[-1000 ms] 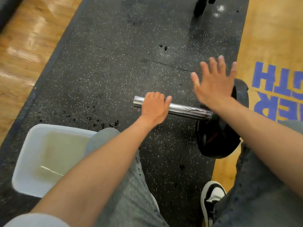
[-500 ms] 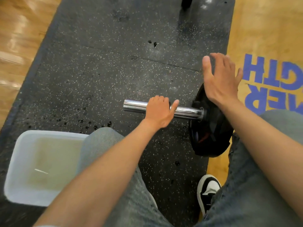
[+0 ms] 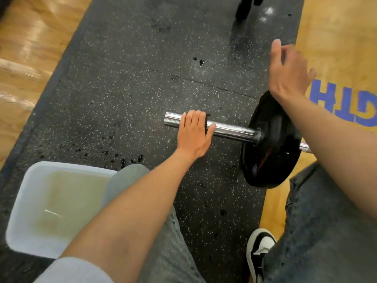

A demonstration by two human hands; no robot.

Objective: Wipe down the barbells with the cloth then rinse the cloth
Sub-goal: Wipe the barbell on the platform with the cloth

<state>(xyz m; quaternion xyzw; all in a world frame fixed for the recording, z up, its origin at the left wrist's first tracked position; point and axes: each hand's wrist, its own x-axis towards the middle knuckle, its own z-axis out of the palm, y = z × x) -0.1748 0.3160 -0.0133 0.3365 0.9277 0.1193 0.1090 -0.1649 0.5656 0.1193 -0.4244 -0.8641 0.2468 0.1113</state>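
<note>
A barbell lies across the black rubber mat, its chrome sleeve [image 3: 230, 130] pointing left from a black weight plate [image 3: 271, 144]. My left hand [image 3: 193, 133] lies over the sleeve near its free end, fingers curled over the top and thumb on the near side. A small dark bit of cloth [image 3: 207, 119] peeps out beside the fingers; the rest is hidden under the hand. My right hand [image 3: 287, 76] hangs above the plate's far edge, fingers loose, holding nothing. A short piece of the bar's shaft [image 3: 305, 148] shows right of the plate.
A white tub [image 3: 24, 203] of cloudy water stands at the lower left beside my left knee. Dark water drops [image 3: 122, 158] dot the mat. My shoe [image 3: 259, 248] is at the mat's right edge, on wooden floor with blue lettering [image 3: 336, 99]. A dark equipment leg [image 3: 242, 9] stands far.
My left hand slid along the sleeve toward the plate, then back toward the free end. My right hand turned from flat and spread to edge-on with loose fingers, drifting right over the plate.
</note>
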